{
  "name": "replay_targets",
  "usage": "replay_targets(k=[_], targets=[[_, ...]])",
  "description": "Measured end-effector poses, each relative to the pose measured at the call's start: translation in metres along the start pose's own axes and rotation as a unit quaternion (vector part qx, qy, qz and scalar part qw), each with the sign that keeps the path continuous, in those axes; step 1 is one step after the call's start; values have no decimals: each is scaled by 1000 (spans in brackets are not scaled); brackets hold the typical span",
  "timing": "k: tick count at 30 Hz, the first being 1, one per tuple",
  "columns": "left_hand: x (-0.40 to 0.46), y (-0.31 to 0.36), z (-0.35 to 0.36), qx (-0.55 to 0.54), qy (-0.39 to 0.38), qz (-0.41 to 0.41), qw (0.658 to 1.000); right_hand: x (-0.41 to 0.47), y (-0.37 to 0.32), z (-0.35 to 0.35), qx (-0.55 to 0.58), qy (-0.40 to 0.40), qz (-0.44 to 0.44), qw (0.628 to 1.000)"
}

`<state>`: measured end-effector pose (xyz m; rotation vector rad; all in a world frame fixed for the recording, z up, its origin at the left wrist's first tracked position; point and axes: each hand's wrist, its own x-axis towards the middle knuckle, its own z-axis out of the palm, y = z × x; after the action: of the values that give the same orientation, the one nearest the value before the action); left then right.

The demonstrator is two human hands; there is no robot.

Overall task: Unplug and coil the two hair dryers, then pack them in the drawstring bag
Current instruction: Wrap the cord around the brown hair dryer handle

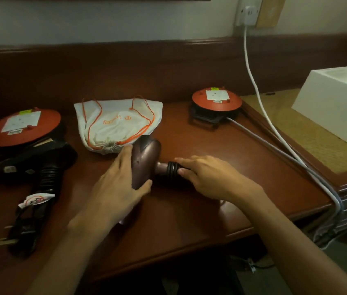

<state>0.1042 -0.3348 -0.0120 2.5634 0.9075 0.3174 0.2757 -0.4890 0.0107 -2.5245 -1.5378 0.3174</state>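
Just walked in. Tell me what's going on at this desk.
A person is packing up two hair dryers. The left hand grips the body of the maroon hair dryer lying on the wooden desk, while the right hand holds its handle, where the black cord is wound in several turns. The black hair dryer lies at the left, cord coiled round its handle. The white drawstring bag lies behind, mouth cinched, with neither dryer in it.
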Motion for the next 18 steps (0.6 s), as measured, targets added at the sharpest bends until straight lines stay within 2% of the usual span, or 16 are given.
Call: replay_targets(k=[2, 5, 7, 9, 10, 14, 18], targets=[[18, -10, 2, 35, -2, 10, 999, -3, -7, -1, -17, 5, 25, 1000], [23, -11, 21, 174, 38, -11, 984, -9, -15, 8, -78, 46, 47, 995], [22, -9, 39, 222, 80, 5, 972, -7, -17, 14, -1, 48, 43, 998], [28, -11, 51, 219, 131, 20, 967, -5, -16, 18, 107, 22, 32, 994], [33, -10, 52, 216, 141, 28, 966, -4, -15, 20, 126, 14, 28, 992], [55, 1, 57, 204, 132, 69, 968, 5, 2, 25, 115, 7, 42, 992], [82, 40, 74, 186, 117, 112, 969, 10, 49, 10, 103, 1, 91, 991]])
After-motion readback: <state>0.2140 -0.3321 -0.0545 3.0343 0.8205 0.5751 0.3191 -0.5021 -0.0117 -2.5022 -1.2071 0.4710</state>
